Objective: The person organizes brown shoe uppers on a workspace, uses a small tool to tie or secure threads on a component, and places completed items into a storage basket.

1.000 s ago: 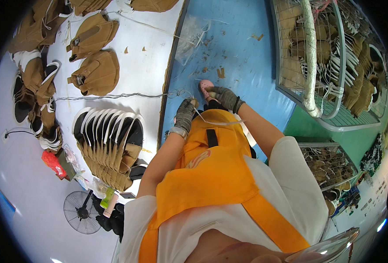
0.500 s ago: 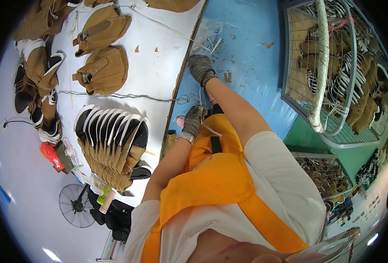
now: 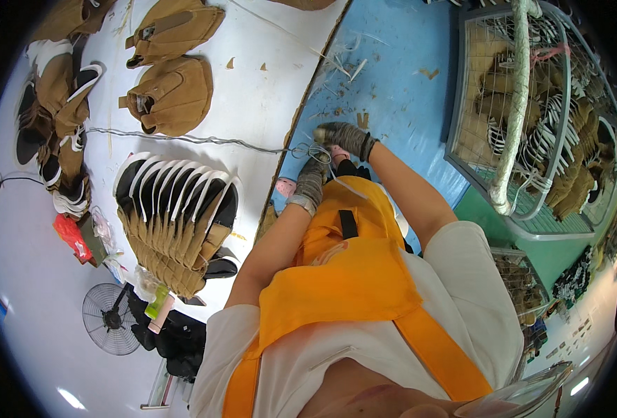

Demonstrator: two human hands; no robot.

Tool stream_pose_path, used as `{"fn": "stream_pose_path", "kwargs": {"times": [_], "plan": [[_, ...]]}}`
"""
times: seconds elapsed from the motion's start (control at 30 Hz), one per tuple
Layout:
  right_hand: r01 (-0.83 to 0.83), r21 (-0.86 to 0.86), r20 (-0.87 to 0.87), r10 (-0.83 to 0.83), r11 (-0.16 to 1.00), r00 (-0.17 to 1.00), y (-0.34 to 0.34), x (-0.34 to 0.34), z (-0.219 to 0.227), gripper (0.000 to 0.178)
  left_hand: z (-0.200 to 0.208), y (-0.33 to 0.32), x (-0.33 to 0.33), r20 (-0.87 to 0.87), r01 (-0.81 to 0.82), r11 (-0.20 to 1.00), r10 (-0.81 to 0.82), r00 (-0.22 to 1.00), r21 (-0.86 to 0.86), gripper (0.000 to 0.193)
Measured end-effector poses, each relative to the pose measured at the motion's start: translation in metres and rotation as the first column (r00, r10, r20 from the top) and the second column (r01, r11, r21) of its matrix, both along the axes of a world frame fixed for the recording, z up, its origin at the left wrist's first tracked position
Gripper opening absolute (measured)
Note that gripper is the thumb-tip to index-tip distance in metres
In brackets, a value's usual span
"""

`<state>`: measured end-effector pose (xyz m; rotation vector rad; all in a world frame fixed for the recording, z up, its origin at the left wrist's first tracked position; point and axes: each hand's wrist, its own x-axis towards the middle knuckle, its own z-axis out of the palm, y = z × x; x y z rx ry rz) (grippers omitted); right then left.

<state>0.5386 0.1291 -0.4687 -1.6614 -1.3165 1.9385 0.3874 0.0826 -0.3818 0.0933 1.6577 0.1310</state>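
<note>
A grey twisted cord (image 3: pixel 246 143) runs across the white table and ends in loose loops (image 3: pixel 306 149) past its edge. My left hand (image 3: pixel 313 181), in a grey knit glove, is closed around the cord just below the loops. My right hand (image 3: pixel 347 137), gloved alike, lies just above it with its fingers pressed together beside the loops. What its fingers hold is hidden. A thin pale strand trails from the hands over my orange apron (image 3: pixel 343 279). Left of them, a row of brown shoes with black soles and white edges (image 3: pixel 176 216) stands packed on the table.
Two flat brown shoe uppers (image 3: pixel 172 94) lie farther back on the white table (image 3: pixel 253 97). More shoes (image 3: pixel 64 118) line its far-left side. A wire cart (image 3: pixel 518 139) full of shoes stands right. Scraps (image 3: pixel 362 120) litter the blue floor. A fan (image 3: pixel 110 319) is at lower left.
My right hand has come back toward me and now lies close to my left hand at the cord's loops. My left hand has shifted slightly up and right. The view has shifted a little.
</note>
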Motion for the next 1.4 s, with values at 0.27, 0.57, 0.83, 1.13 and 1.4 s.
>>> {"fn": "stream_pose_path", "kwargs": {"times": [0.27,0.57,0.83,1.13,1.4], "plan": [[0.193,0.317,0.302,-0.292,0.929,0.908,0.044,-0.005,0.023,0.021,-0.016,-0.016,-0.023,0.147,0.197,0.965,-0.223,0.964,0.172,0.028],[0.170,0.349,0.412,-0.313,0.922,0.855,0.026,0.003,0.043,0.044,-0.014,-0.142,-0.143,0.215,0.252,0.614,-0.583,0.783,0.748,0.038],[0.171,0.393,0.295,-0.300,0.904,0.907,-0.008,0.010,0.100,0.018,0.133,-0.192,-0.252,0.110,-0.159,0.691,0.115,0.987,0.705,0.051],[-0.386,0.891,0.277,0.386,0.239,0.880,0.005,-0.345,0.383,0.031,0.168,-0.179,-0.306,0.620,-0.911,0.366,0.675,0.400,0.189,0.056],[-0.798,0.575,0.813,0.015,-0.180,0.582,0.085,-0.622,0.266,0.043,0.115,-0.170,-0.334,0.806,-0.814,0.558,0.402,0.435,0.161,0.058]]}}
